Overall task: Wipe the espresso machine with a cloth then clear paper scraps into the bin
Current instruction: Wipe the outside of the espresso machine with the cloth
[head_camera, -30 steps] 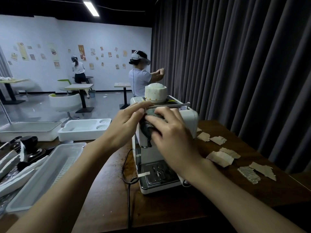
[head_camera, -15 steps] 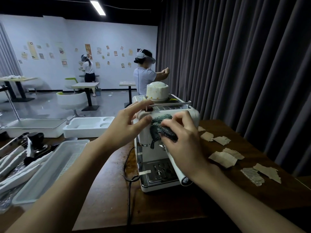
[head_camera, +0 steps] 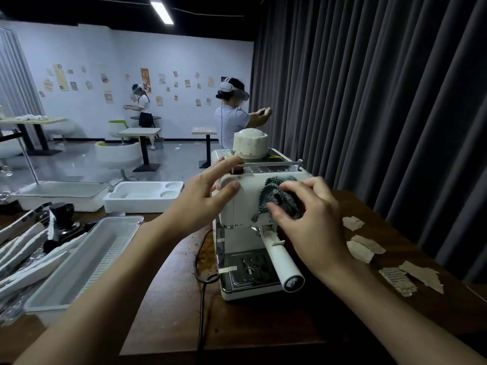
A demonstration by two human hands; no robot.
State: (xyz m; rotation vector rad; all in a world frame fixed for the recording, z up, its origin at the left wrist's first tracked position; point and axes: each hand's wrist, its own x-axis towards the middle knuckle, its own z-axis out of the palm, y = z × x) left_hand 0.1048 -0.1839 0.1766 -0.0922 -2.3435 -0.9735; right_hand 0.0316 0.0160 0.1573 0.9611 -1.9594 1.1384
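Both bare forearms reach in from the lower corners and converge ahead of the body, wrists roughly level. The left grip is spread wide, with its fingers laid nearly straight over the top corner of the espresso machine and its thumb flat against the front face, bracing it. The right grip is turned palm-down, wrist slightly bent, with the fingers curled round the bunched cloth, pressing it to the front.
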